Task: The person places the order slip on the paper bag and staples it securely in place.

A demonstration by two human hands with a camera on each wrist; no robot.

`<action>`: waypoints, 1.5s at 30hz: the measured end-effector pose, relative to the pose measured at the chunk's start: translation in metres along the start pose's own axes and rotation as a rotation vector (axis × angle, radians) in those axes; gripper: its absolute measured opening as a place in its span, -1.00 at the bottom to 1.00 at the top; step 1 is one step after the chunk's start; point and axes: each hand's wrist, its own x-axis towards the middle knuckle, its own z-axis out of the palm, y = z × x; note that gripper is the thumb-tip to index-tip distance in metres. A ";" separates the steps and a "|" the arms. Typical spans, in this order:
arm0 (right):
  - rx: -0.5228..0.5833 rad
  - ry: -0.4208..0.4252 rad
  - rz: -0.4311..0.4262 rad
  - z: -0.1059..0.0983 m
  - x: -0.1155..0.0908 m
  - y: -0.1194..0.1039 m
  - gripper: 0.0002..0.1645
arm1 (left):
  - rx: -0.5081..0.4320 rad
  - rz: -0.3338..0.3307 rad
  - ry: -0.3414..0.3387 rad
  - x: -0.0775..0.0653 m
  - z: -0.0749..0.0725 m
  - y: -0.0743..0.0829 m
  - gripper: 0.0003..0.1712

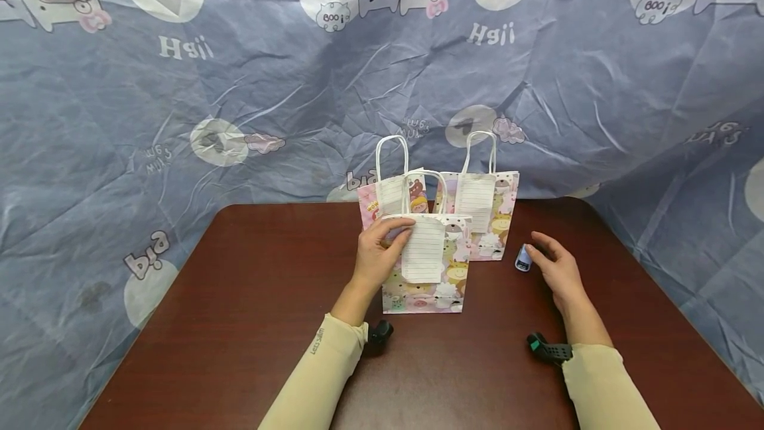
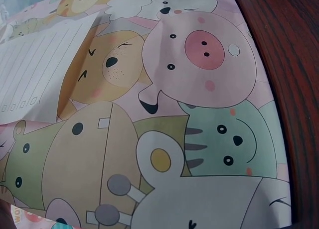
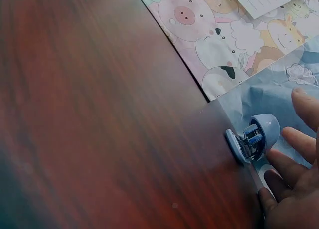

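Observation:
A paper gift bag with cartoon animals and a white rope handle stands in front, a lined paper sheet hanging on its face. My left hand pinches the bag's top edge beside the sheet, thumb in front. The left wrist view shows the bag's animal print up close; the hand is outside that view. A small light-blue stapler sits on the table right of the bags. My right hand is beside this stapler, its fingers spread and fingertips right at it.
Behind the front bag stand a pink gift bag at left and another animal-print bag at right, each with a lined sheet. They rest on a dark reddish-brown table. A blue-grey printed cloth hangs behind and around the table.

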 end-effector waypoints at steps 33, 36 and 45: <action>-0.220 -0.083 -0.051 -0.002 -0.003 0.008 -0.20 | 0.009 -0.042 0.001 -0.012 0.008 -0.026 -0.82; -0.222 -0.072 -0.057 -0.002 -0.003 0.007 -0.22 | 0.014 -0.053 0.005 -0.014 0.008 -0.032 -0.82; -0.123 0.031 -0.051 0.000 -0.005 -0.006 -0.26 | 0.002 -0.015 0.015 -0.012 0.006 -0.035 -0.84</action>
